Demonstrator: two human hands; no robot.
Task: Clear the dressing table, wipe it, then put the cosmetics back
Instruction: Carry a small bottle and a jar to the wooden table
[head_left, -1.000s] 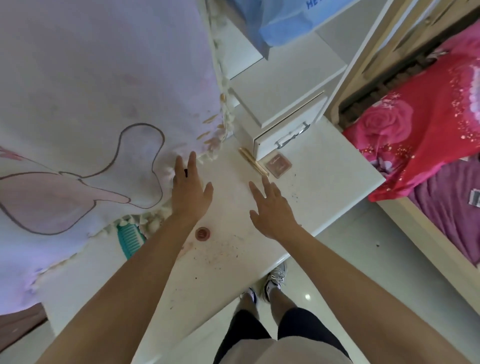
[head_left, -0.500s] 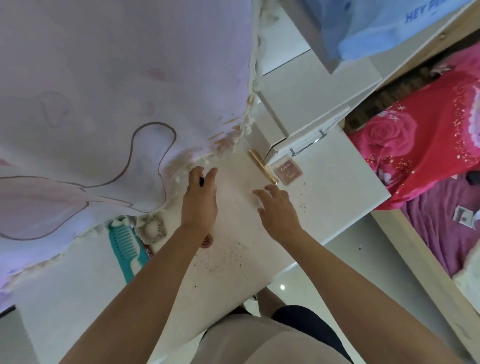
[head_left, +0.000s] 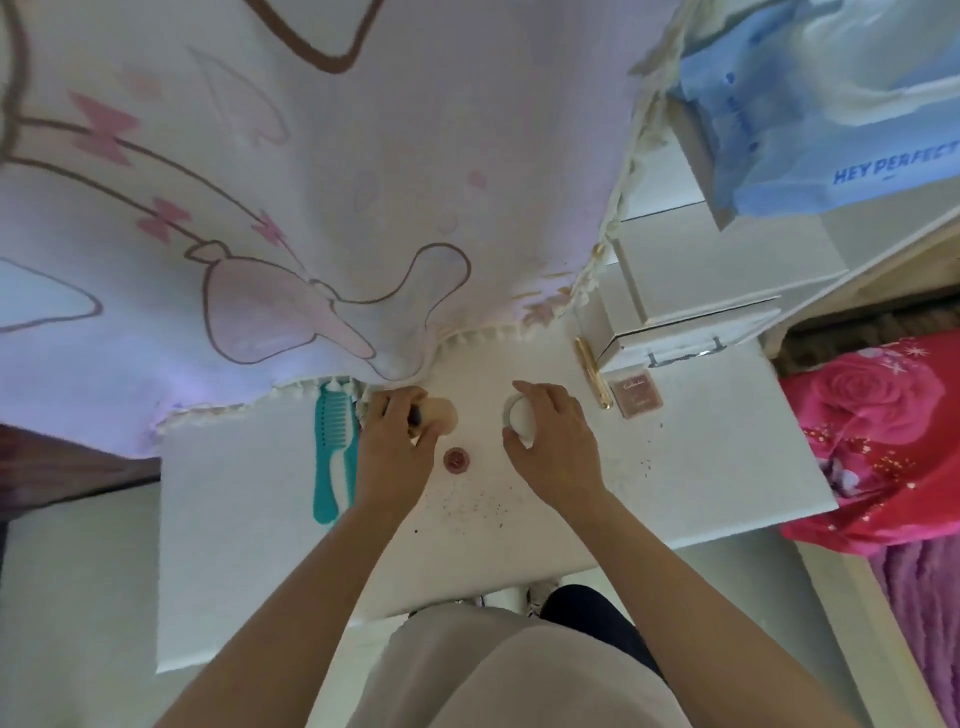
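Fingers of the right hand curl round a white rounded piece, gripping it from above near the middle of the dressing table. Just left of it, the left hand has its fingers curled narrow around a dark slim stick. A beige pad shows just past those fingertips; whether the hand also holds it I cannot tell. Between the two hands, on the white top, sits a round pink pot, apart from both. Dark specks are scattered over the surface in front of it and off to the right.

To the right of the right hand a gold tube lies flat, with a square pink compact just beside it, both close to the foot of a small white drawer unit that stands on the table. To the left of the left hand lies a teal comb, its upper end tucked under the fringed edge of a pale printed blanket that hangs over the back of the table. A blue plastic bag rests above the drawer unit. Red floral bedding lies at the far right, beyond the table's edge.
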